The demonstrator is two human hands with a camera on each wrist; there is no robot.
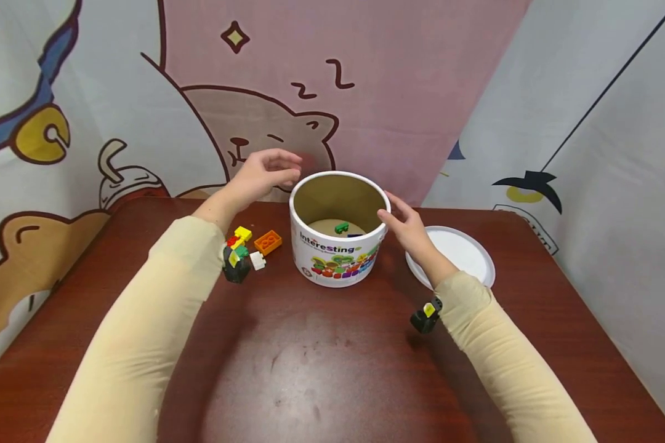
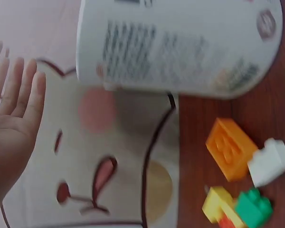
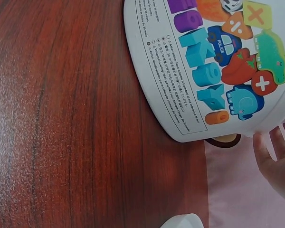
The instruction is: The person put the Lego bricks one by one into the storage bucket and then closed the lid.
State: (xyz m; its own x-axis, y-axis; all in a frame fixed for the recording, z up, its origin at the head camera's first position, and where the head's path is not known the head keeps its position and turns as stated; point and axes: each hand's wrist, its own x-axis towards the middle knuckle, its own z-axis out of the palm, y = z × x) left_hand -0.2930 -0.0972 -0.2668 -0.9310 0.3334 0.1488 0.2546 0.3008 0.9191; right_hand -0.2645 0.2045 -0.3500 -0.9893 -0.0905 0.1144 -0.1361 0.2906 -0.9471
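Note:
A white round bucket point(image 1: 335, 261) with a colourful printed label stands upright on the table, its top uncovered. On its floor lie a green block point(image 1: 341, 227) and a dark blue one point(image 1: 354, 235), partly hidden by the near rim. My right hand point(image 1: 412, 234) holds the bucket's right rim, thumb over the edge and fingers outside. My left hand point(image 1: 266, 172) hovers beside the left rim, fingers loosely bent and holding nothing. Below it lie an orange block point(image 1: 268, 242), a white block point(image 1: 257, 261), a yellow block point(image 1: 243, 234) and a green block point(image 2: 253, 207), with a bit of red among them.
A white round lid point(image 1: 465, 252) lies flat to the right of the bucket, partly beneath my right forearm. Behind the brown table point(image 1: 321, 363) hangs a cartoon-printed cloth point(image 1: 410, 80). Each wrist carries a small black camera.

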